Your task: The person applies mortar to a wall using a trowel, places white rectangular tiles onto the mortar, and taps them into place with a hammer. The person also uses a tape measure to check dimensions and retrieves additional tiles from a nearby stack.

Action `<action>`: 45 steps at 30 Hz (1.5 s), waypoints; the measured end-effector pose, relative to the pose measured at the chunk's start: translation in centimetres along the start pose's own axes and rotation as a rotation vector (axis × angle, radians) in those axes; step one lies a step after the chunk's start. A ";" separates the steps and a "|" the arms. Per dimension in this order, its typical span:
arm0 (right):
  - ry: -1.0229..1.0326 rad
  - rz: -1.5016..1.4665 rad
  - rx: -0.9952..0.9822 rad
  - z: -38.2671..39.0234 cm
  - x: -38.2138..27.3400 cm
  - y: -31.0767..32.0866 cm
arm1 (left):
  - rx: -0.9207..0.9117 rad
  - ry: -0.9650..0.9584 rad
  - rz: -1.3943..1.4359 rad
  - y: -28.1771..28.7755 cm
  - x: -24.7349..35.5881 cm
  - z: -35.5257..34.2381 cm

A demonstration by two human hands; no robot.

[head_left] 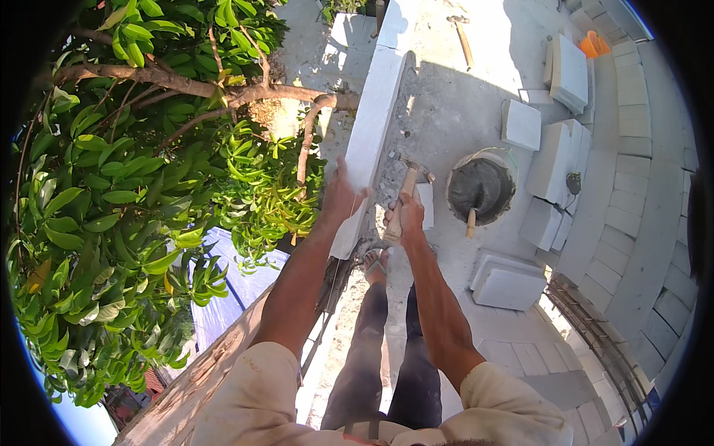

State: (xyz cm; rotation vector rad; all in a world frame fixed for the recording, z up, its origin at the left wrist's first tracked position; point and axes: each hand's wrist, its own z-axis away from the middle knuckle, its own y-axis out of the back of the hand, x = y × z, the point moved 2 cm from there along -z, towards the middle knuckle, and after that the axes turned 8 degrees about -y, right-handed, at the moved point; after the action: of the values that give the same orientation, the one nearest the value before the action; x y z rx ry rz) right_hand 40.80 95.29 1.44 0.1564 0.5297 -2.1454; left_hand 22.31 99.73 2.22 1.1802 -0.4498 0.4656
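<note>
My left hand [343,195] grips the near end of a long white block [378,111] lying along the wall's edge, its fingers along the left side and thumb on top. A thin string runs down past this hand. My right hand [401,215] is closed round the wooden handle of a hammer [408,178], held just right of the long block, above a small white block piece [423,214].
A mortar bucket [494,187] with a wooden-handled tool stands to the right. White blocks [547,160] are stacked beyond it, near an orange bucket [594,44]. Another hammer [462,46] lies farther back. Leafy branches [134,149] and a blue tarpaulin [223,260] are at the left.
</note>
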 end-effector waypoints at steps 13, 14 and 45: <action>-0.004 0.032 -0.020 -7.0 -6.3 -2.5 | -0.018 0.075 0.086 0.1 1.5 0.4; -0.067 0.088 -0.061 -7.4 -6.6 -2.1 | -0.033 0.113 0.123 0.3 1.8 0.3; -0.115 0.100 -0.064 -6.6 -5.1 -1.6 | 0.020 0.115 -0.029 -0.5 0.0 0.4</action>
State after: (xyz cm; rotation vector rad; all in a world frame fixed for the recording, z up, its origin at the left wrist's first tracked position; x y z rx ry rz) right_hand 42.00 102.72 -2.51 0.0228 0.5127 -2.0243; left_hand 22.54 99.17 2.02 1.1710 -0.3294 0.5113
